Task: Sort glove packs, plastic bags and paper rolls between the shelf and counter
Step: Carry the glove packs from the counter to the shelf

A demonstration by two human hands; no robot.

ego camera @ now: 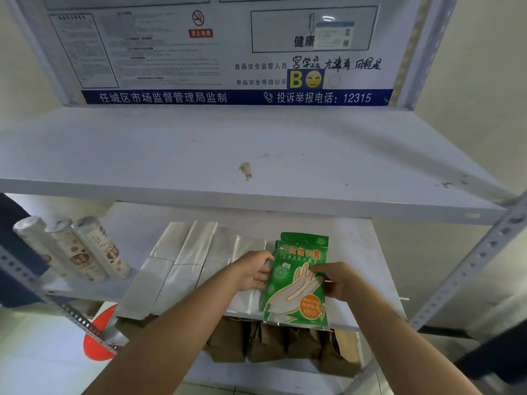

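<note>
A: Nearest, the left hand [252, 270] pinches the left edge of the flat green plastic glove packs [296, 280]. The right hand [339, 283] grips the right edge. The packs lie on the white metal middle shelf [370, 280].
B: I'd square them beside the folded clear plastic bags [182, 263] and push the overhanging front edge back.
A: How many packs?
B: At least 2. The right hand's fingertips are hidden.

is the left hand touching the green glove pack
Touching. The head view shows the left hand with its fingers curled against the left edge of the glove pack, no gap between them.
</note>
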